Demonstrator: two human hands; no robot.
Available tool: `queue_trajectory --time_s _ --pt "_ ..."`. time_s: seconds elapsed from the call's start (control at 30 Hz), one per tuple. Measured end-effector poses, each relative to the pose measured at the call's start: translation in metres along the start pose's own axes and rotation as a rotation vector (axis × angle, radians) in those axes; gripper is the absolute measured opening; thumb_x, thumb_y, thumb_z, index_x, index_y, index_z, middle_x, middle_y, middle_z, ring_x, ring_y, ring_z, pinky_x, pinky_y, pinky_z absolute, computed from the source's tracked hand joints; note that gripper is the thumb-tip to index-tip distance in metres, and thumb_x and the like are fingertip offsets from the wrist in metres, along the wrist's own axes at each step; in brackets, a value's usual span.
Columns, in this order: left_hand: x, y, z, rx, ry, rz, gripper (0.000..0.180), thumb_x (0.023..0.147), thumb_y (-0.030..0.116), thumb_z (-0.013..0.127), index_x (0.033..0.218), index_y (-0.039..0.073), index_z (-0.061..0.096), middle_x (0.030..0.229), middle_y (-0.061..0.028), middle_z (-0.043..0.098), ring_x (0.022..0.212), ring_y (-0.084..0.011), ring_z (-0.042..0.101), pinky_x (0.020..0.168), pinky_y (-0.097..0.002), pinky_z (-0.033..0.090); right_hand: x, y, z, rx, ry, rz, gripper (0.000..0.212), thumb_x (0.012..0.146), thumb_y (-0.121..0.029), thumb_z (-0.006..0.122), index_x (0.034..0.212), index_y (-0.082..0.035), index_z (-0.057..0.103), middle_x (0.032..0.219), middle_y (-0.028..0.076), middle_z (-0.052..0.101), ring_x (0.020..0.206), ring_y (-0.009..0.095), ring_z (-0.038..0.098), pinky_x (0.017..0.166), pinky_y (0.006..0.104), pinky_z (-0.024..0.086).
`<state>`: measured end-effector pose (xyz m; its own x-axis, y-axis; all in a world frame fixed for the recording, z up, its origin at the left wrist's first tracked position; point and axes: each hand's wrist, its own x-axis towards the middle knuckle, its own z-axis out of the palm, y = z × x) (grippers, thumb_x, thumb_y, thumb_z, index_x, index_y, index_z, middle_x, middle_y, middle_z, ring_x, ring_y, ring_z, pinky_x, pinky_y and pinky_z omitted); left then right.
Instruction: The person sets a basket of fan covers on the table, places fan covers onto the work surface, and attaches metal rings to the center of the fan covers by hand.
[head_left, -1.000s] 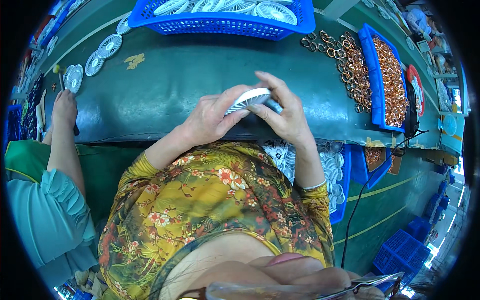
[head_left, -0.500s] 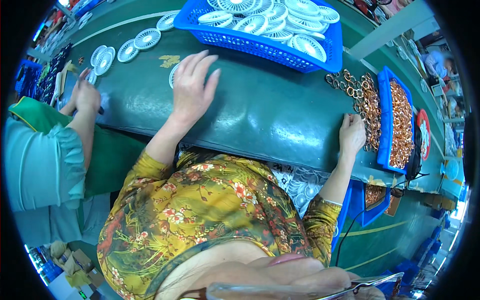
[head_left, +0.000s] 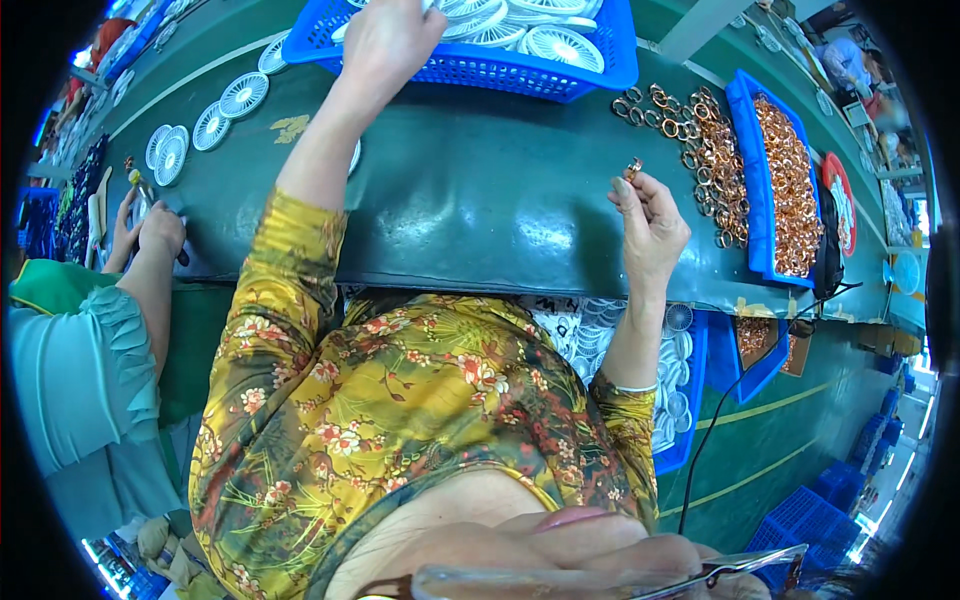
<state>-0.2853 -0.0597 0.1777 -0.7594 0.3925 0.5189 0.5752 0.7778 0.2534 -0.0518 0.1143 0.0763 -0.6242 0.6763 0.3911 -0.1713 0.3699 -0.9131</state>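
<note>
My left hand point(head_left: 385, 50) reaches over the near left rim of a blue plastic basket point(head_left: 500, 75) filled with round white slotted discs point(head_left: 565, 47). Its fingertips run past the top of the picture, so whether it grips a disc cannot be told. My right hand point(head_left: 655, 230) is raised above the green table, thumb and fingertips pinched on a small copper-coloured ring point(head_left: 633, 169), possibly more than one. To its right lies a loose heap of such rings point(head_left: 718, 165). One white disc point(head_left: 355, 157) lies partly hidden behind my left forearm.
Beside the heap stands a blue tray point(head_left: 757, 200) full of copper rings. Several white discs point(head_left: 243, 95) lie in a row at the left. A co-worker's hands point(head_left: 160, 228) work there with a tool. Below the table edge are more blue bins point(head_left: 745, 385) and a hanging black cable point(head_left: 715, 420).
My left hand has moved up from the tabletop to the basket. My right hand has come away leftward from the ring heap with a copper ring in its fingertips. The whole view has shifted slightly.
</note>
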Motion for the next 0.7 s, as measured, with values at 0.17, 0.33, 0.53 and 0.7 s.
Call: queue_trajectory --time_s 0.17,0.33,0.53,0.7 --pt "-0.068 0.008 -0.016 -0.489 0.513 0.290 0.015 0.086 0.012 0.057 0.096 0.001 0.054 0.067 -0.0080 0.054 0.056 -0.0193 0.053 0.053 -0.0284 0.044 -0.010 -0.021 0.002 -0.176 -0.023 -0.317 0.014 0.076 -0.005 0.072 0.087 -0.002 0.065 0.078 0.008 0.064 0.063 0.013 0.058 0.055 0.0256 0.046" --pt "-0.124 0.035 -0.010 -1.193 -0.213 -0.133 0.019 0.097 0.019 0.045 0.105 0.003 0.051 0.088 0.0024 0.052 0.082 -0.0040 0.046 0.074 -0.0204 0.040 -0.016 -0.047 0.020 -0.265 -0.053 -0.662 0.022 0.064 -0.003 0.078 0.080 -0.005 0.064 0.079 0.007 0.063 0.070 0.022 0.060 0.059 0.0303 0.048" --pt "-0.140 0.050 -0.009 -1.309 -0.337 -0.151 0.023 0.096 0.018 0.043 0.111 0.000 0.046 0.090 -0.0049 0.056 0.082 -0.0086 0.052 0.072 -0.0254 0.046 -0.014 -0.060 0.042 -0.306 -0.114 -0.761 0.018 0.066 -0.008 0.075 0.077 -0.008 0.062 0.073 0.005 0.059 0.064 0.022 0.056 0.054 0.0322 0.045" --pt "-0.153 0.052 -0.001 -1.290 -0.453 -0.128 0.032 0.089 0.000 0.046 0.119 0.001 0.035 0.103 -0.0058 0.051 0.090 -0.0077 0.050 0.078 -0.0233 0.044 -0.017 -0.058 0.053 -0.476 -0.169 -0.615 0.013 0.075 -0.010 0.068 0.079 -0.007 0.055 0.073 0.008 0.055 0.065 0.026 0.054 0.055 0.0361 0.042"
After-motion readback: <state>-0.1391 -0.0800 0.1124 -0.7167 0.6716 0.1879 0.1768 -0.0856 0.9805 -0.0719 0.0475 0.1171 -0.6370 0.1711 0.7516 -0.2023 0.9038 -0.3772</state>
